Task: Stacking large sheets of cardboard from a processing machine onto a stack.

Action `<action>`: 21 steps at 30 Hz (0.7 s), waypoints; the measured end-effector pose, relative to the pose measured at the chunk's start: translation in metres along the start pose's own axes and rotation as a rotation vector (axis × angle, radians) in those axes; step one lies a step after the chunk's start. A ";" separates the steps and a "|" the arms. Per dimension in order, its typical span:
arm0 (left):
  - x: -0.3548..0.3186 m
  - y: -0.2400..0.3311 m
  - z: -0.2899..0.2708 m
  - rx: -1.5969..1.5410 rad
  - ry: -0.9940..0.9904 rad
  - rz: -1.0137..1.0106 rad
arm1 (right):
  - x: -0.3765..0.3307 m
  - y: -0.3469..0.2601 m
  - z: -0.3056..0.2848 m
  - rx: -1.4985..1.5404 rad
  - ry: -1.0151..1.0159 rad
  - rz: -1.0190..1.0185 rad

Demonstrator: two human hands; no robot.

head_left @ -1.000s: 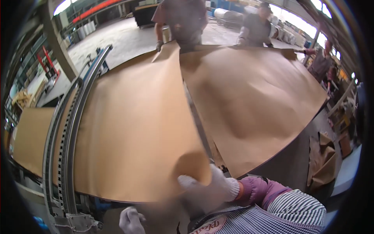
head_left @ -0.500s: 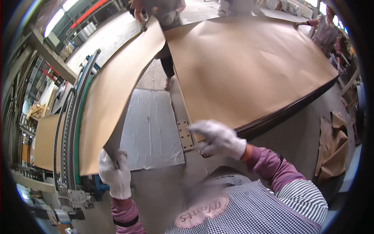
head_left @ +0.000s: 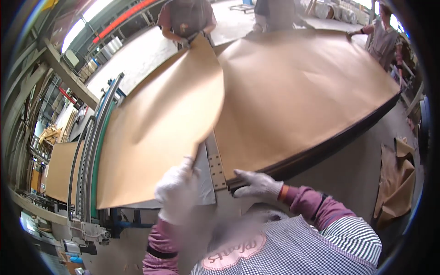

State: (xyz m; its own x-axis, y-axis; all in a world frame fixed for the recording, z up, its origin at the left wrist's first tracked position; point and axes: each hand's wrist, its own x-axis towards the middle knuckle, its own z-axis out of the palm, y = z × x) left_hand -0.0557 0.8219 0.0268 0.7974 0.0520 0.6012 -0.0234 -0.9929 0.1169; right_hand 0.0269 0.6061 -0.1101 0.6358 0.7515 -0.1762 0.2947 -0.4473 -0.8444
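**Thin brown sheet lifted off the stack**

Nearest us, our white-gloved left hand [head_left: 176, 185] grips the near corner of a large thin brown veneer sheet [head_left: 160, 123], fingers closed on its edge, raised above the grey worktop [head_left: 206, 183]. Our gloved right hand [head_left: 256, 183] lies flat and open on the near edge of the tall brown sheet stack [head_left: 302, 96], holding nothing. Left of the sheet runs a metal conveyor rail [head_left: 89, 156]. At the far end, another person's gloved hand [head_left: 185, 42] holds the sheet's far corner.
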 end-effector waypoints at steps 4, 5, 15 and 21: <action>-0.020 0.035 0.026 0.136 -0.192 0.075 | -0.038 -0.086 0.002 0.633 0.048 -0.082; -0.024 0.042 0.048 0.125 -0.253 0.101 | -0.044 -0.099 -0.002 0.741 0.132 -0.112; -0.145 -0.002 0.052 -1.390 -0.757 -1.010 | -0.025 0.018 -0.016 0.818 0.487 0.137; -0.145 -0.076 0.042 -2.033 0.033 -1.514 | -0.077 0.004 -0.087 0.826 0.512 0.180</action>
State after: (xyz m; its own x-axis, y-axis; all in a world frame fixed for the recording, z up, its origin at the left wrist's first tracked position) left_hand -0.1438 0.8853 -0.1023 0.8090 0.2825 -0.5155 -0.0088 0.8827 0.4699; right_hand 0.0411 0.5037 -0.0562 0.9117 0.3174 -0.2610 -0.3033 0.0911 -0.9485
